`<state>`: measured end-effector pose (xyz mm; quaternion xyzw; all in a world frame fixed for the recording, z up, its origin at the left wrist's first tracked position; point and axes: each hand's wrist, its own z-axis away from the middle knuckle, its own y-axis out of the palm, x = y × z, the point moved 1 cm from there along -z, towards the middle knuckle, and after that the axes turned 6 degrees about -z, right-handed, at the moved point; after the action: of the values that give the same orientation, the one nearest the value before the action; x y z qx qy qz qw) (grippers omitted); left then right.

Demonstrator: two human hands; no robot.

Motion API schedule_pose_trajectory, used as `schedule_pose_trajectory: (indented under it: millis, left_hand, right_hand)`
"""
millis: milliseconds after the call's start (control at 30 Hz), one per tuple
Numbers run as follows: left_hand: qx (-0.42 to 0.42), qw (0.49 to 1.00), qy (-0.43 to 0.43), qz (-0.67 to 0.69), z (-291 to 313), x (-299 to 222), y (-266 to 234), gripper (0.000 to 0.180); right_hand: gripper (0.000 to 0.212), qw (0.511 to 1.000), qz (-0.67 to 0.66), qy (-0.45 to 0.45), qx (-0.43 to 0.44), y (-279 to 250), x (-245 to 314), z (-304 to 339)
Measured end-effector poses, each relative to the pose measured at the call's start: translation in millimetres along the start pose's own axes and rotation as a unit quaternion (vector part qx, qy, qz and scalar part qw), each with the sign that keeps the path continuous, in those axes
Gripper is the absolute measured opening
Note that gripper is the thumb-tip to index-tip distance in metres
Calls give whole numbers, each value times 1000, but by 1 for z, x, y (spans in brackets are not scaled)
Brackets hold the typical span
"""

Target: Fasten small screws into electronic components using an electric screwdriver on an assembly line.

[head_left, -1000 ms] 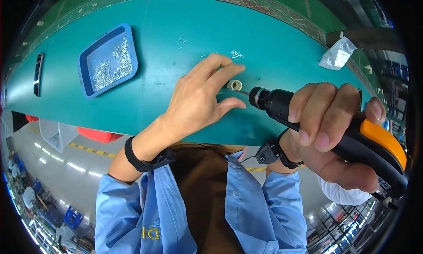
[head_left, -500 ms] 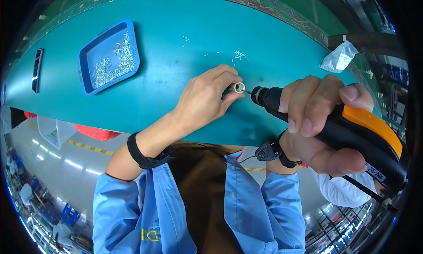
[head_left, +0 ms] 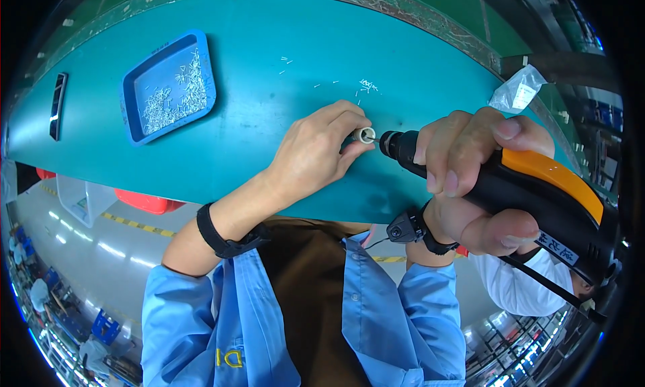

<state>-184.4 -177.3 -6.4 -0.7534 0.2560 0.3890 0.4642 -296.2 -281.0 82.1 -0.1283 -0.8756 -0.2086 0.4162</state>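
Observation:
Between the thumb and fingers of my left hand [head_left: 316, 145] is a small cream-coloured ring-shaped part [head_left: 364, 135], its open end turned to the right. My right hand [head_left: 477, 179] wraps round a black and orange handheld power tool [head_left: 531, 199] with a chuck at its front. The tool's thin bit [head_left: 373, 140] reaches into the opening of the ring part; how deep it goes I cannot tell. Just beyond the left hand lies a little pile of thin white pins [head_left: 367, 85], with several more scattered to its left.
A blue tray [head_left: 126, 111] holding many thin white pieces stands at the left of the green table [head_left: 255, 84]. A dark narrow object [head_left: 58, 107] lies at the far left. A clear plastic bag [head_left: 517, 89] sits by the right edge. Another person in white [head_left: 521, 286] is at lower right.
My right hand has moved the power tool slightly left, so its chuck is closer to the ring part and the bit reaches further into it. The left hand has barely shifted.

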Motion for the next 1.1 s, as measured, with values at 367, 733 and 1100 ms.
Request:
schedule_pose_trajectory:
  millis: [367, 733, 1100]
  left_hand:
    - [-5, 1000, -10, -2, 1, 2, -1, 22]
    - [-6, 998, -56, -11, -11, -10, -5, 24]
    - [-19, 981, -33, -189, -218, -15, 8, 26]
  right_hand:
    - [48, 998, 42, 42, -17, 12, -3, -6]
    - [47, 974, -79, -181, -111, -25, 57, -16]
    - [29, 917, 218, -129, -308, -76, 19, -10]
